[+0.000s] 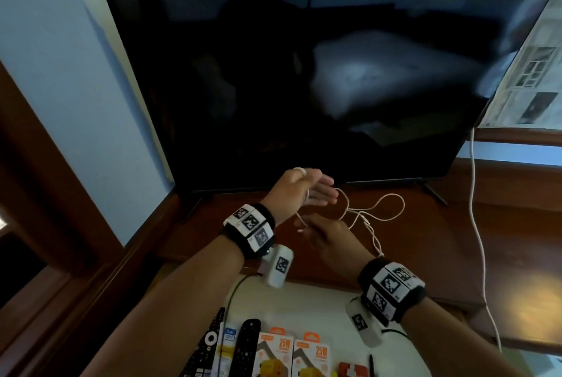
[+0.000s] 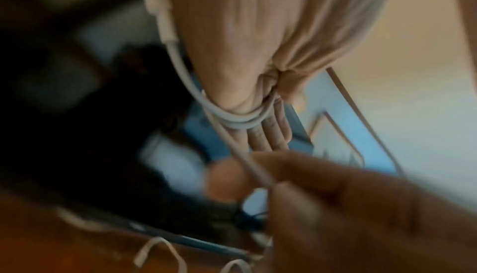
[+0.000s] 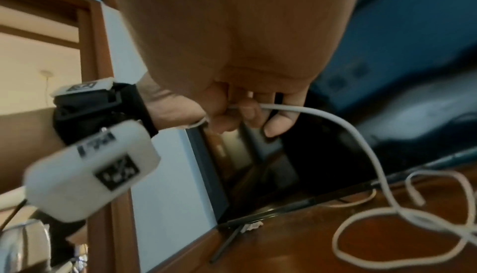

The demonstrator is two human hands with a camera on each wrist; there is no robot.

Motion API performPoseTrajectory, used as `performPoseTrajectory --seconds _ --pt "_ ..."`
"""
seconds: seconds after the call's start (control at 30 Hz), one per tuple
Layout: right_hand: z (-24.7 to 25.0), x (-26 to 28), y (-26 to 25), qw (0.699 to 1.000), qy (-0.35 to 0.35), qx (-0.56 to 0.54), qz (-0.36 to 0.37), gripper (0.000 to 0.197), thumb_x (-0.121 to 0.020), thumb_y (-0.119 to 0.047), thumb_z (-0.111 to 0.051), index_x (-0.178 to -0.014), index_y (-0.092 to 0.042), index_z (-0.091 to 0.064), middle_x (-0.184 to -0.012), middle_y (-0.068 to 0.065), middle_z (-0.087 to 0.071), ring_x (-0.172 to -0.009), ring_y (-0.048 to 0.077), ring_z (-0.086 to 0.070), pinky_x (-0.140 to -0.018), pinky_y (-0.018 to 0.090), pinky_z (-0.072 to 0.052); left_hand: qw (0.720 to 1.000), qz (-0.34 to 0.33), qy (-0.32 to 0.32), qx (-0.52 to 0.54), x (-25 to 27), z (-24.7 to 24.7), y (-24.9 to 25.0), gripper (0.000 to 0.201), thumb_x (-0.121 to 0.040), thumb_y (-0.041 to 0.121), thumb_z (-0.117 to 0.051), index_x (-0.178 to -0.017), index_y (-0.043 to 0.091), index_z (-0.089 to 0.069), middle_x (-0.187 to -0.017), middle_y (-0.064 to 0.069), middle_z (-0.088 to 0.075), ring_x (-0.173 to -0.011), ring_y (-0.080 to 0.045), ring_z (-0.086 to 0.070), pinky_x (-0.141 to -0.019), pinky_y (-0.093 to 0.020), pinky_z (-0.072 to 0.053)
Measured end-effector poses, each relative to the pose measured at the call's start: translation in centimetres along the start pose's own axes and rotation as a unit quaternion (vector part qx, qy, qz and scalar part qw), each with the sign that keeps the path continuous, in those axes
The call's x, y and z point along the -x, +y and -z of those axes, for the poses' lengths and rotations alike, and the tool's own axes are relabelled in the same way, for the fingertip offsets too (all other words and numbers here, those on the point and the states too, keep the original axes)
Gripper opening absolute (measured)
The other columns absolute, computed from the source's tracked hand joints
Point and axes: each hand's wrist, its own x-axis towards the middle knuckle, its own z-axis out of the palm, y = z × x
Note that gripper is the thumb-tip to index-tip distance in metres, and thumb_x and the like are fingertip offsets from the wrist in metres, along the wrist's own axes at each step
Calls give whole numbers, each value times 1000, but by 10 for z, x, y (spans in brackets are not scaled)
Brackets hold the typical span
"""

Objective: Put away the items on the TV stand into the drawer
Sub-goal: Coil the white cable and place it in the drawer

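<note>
A thin white cable (image 1: 392, 197) lies in loose loops on the dark wooden TV stand (image 1: 441, 243), in front of the TV. One end is wound in a few turns round the straight fingers of my left hand (image 1: 304, 191). The left wrist view shows the coil (image 2: 237, 120) across those fingers, with the thumb pressed on it at the side. Just below, my right hand (image 1: 328, 239) pinches the cable (image 3: 361, 138) between thumb and fingertips (image 3: 247, 112). The open drawer (image 1: 304, 300) with its white bottom lies under my forearms.
The drawer holds two black remotes (image 1: 209, 343), two orange-topped charger boxes (image 1: 275, 352) and a red item (image 1: 351, 370). A large dark TV (image 1: 304, 87) stands at the back of the stand. A thicker white cord (image 1: 477, 224) hangs down at the right, below a newspaper (image 1: 529, 81).
</note>
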Motion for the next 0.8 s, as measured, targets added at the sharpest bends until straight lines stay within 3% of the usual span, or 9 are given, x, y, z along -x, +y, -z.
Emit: performPoseTrajectory --seconds 0.1,0.17,0.23,0.37,0.47,0.57,0.63,0.7,0.8 --pt "16 -7 6 997 3 70 13 16 -102 -18 -51 -109 -23 -64 -88 -12 -67 -73 2 -63 -65 23 -52 953 6 -2 -302 -6 2 -11 39 -111 28 -41 -96 4 -68 -88 -16 -75 -80 -24 -74 -81 -44 -61" --pt "28 -12 13 995 38 87 23 16 -101 -13 -52 -104 -21 -66 -94 -8 -66 -83 6 -62 -75 33 -54 923 33 -34 -381 -5 6 -15 46 -111 34 -37 -86 9 -66 -68 -10 -73 -57 -16 -69 -68 -39 -60" --pt "40 -18 19 992 79 89 29 14 -101 -17 -54 -98 -20 -67 -96 -5 -63 -88 11 -60 -81 38 -52 921 63 -68 -378 -2 9 -20 62 -112 43 -27 -83 8 -70 -53 -4 -66 -44 -6 -58 -64 -31 -48" --pt "47 -35 26 992 95 59 55 13 -100 -14 -56 -96 -19 -67 -99 -4 -58 -91 13 -58 -81 31 -50 974 152 -139 -89 5 4 -30 84 -107 62 -16 -75 5 -69 -41 -6 -45 -32 -14 -27 -45 -32 -15" --pt "38 -43 25 988 138 -55 30 13 -100 -12 -54 -93 -17 -63 -93 2 -61 -83 19 -60 -73 38 -50 958 153 -205 130 6 3 -26 64 -109 49 -29 -73 9 -64 -38 1 -35 -32 -11 -16 -42 -30 -10" --pt "21 -42 26 977 139 -164 3 16 -105 -10 -48 -97 -13 -61 -90 11 -65 -81 28 -62 -72 47 -50 931 90 -239 260 11 3 -14 53 -111 37 -26 -82 8 -59 -43 4 -42 -34 -9 -19 -41 -23 -17" --pt "6 -36 27 976 106 -187 -19 18 -108 -13 -44 -101 -14 -60 -91 15 -65 -80 35 -62 -71 51 -51 926 44 -211 309 13 0 -2 49 -112 33 -25 -92 4 -59 -50 -1 -53 -34 -8 -36 -42 -21 -26" --pt "-6 -27 24 983 73 -164 -44 31 -108 -17 -42 -88 -31 -61 -74 1 -63 -66 23 -56 -63 44 -46 933 21 -147 329 13 -5 10 46 -113 31 -28 -98 1 -59 -62 -9 -64 -45 -14 -56 -47 -24 -43" --pt "-15 -13 10 991 31 -125 -39 35 -107 -22 -44 -83 -42 -58 -64 -10 -54 -57 10 -48 -57 33 -43 953 12 -70 294 5 -3 13 45 -113 30 -30 -107 -3 -60 -92 -25 -73 -83 -34 -75 -80 -42 -63"
